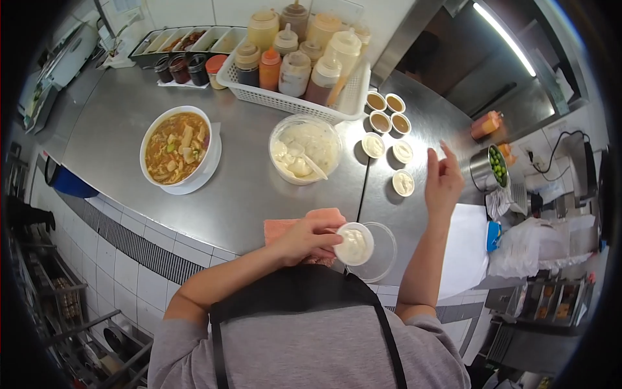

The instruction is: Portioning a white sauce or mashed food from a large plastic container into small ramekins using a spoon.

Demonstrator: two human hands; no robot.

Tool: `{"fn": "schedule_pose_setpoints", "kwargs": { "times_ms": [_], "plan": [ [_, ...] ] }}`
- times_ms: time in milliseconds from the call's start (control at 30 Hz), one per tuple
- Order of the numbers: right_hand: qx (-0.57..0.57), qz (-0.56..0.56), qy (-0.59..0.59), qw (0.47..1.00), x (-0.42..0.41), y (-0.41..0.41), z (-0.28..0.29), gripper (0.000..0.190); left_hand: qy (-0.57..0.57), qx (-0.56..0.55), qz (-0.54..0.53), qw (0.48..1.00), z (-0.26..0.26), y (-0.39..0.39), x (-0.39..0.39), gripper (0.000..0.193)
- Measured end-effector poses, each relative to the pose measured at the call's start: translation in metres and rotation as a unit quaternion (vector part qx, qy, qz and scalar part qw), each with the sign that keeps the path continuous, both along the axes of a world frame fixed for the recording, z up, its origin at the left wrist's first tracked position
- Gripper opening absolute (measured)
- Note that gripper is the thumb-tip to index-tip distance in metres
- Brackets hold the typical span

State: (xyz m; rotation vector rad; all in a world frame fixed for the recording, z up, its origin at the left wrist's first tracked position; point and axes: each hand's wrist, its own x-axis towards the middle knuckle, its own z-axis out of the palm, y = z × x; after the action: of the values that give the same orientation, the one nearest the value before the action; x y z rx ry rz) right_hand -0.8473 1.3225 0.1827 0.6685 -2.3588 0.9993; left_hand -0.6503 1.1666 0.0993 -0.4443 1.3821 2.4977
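Close to my body, my left hand [313,238] grips a small white cup [354,244] filled with creamy white sauce. Underneath lie a peach-coloured cloth [277,229] and a round clear plastic lid [386,260]. My right hand [443,180] is raised over the steel counter with nothing in it, fingers apart. Just left of it are several sauce cups: three with white sauce [403,183] and several with brown sauce [380,122] behind them. In the middle stands a clear tub of white sauce [308,136], a white spoon [314,165] resting in it.
On the left, a white bowl of chunky soup [179,148] stands on a white plate [197,182]. A white plastic basket [291,103] of squeeze bottles stands behind the tub, beside jars [198,69] and a condiment tray [189,41]. To the right are a metal pot of green limes [486,167] and white paper [464,243].
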Motion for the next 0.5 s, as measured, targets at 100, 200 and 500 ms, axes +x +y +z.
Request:
{"fn": "schedule_pose_setpoints", "kwargs": {
  "times_ms": [100, 200, 500],
  "plan": [
    [0.010, -0.045, -0.014, 0.999, 0.004, 0.037, 0.000, 0.031, 0.006, 0.025, -0.019, 0.999, -0.036, 0.029, -0.044, 0.040],
    [0.031, -0.061, -0.032, 0.997, 0.016, 0.061, -0.015, 0.031, 0.038, -0.037, 0.051, 0.997, -0.070, 0.037, -0.092, 0.040],
    [0.077, 0.007, -0.092, 0.993, 0.060, 0.065, -0.056, 0.025, 0.057, -0.134, 0.087, 0.985, -0.111, 0.028, -0.131, 0.051]
  ]
}}
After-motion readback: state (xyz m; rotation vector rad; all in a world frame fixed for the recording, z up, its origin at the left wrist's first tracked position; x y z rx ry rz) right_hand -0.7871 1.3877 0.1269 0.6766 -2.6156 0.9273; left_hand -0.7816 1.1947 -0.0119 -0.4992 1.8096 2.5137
